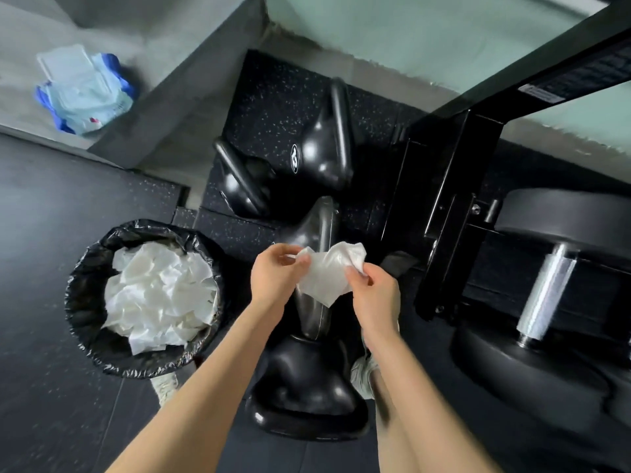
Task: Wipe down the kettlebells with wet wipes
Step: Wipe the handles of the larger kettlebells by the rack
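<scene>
Held over nearest kettlebell (304,380): white wipe (327,274), thin, crumpled, stretched left to right. Pinched at either end by left hand (276,274) and right hand (375,295), fingertips clamped on cloth. Glossy black rounded body near feet, handle and long axis pointing away. Perhaps wet sheen; blurred. Beyond: second kettlebell (324,148), third kettlebell (242,186), on speckled rubber floor (273,93).

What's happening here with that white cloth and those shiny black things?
A person holds a crumpled white wet wipe in the left hand and right hand, above a large glossy black kettlebell on the floor. Two more black kettlebells stand behind it. The round black-lined bin beside them holds used white wipes; a blue wipe pack lies on the grey ledge.
</scene>
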### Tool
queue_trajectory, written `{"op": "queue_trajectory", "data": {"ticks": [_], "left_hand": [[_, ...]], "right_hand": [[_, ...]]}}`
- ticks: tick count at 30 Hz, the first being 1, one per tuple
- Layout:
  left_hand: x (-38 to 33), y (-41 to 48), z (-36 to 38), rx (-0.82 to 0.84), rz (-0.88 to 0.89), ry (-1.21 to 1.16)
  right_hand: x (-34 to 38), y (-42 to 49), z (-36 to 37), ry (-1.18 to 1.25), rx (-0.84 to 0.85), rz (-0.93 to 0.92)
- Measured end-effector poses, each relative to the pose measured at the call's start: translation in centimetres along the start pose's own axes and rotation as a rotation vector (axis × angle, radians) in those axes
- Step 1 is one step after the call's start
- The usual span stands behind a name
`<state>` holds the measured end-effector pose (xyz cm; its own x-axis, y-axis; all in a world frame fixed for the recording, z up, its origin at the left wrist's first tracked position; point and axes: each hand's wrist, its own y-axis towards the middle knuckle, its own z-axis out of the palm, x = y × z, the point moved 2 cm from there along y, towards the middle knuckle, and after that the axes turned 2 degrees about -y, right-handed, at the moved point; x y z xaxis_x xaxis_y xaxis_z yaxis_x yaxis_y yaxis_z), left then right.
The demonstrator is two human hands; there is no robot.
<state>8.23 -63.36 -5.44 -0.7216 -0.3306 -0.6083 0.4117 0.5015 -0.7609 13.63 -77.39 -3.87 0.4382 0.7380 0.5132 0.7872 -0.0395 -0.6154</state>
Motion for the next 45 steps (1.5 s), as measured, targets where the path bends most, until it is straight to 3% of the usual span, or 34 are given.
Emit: {"op": "queue_trajectory", "data": {"ticks": [3,6,8,12,14,17,18,25,30,34,39,42,45], "left_hand": [[0.9,2.5,0.9,-0.128,0.028,0.234],[1.2,1.9,1.4,-0.324,0.252,0.412],[1.6,0.8,2.3,-0.259,0.349,0.419],[3.6,1.0,3.7,-0.039,0.185,0.306],[3.9,1.8,4.0,-0.017,0.146,0.247],[4.4,3.1,4.3,0.054,0.081,0.113],[4.5,3.4,4.3,0.089,0.042,0.050],[3.7,5.4,4.9,0.128,-0.019,-0.154],[0.8,7.4,5.9,0.148,0.055,-0.027],[1.7,6.8,5.6,0.107,0.088,0.153],[1.8,4.4,4.3,-0.003,0.131,0.417],[0.3,2.9,3.5,-0.045,0.154,0.314],[-0.3,2.2,2.8,0.031,0.044,-0.032]], "right_hand": [[-1.0,2.5,3.2,-0.115,-0.124,0.025],[-1.7,3.2,4.5,-0.202,-0.196,0.029],[-1.7,3.1,4.2,-0.295,-0.235,-0.026],[-1.6,2.7,3.6,-0.507,-0.417,-0.346],[-1.9,2.3,4.3,-0.478,-0.332,-0.511],[-3.4,2.8,5.9,-0.272,-0.004,-0.311],[-3.7,2.9,6.3,-0.229,0.032,-0.241],[-2.3,5.2,6.7,0.004,0.082,-0.153],[-0.1,8.3,6.1,0.111,0.136,-0.135],[-1.2,7.2,6.0,-0.005,0.085,-0.181],[-2.0,4.9,5.2,-0.219,-0.127,-0.338],[-1.0,4.1,4.1,-0.245,-0.303,-0.364],[0.1,3.4,2.8,-0.071,-0.149,-0.232]]}}
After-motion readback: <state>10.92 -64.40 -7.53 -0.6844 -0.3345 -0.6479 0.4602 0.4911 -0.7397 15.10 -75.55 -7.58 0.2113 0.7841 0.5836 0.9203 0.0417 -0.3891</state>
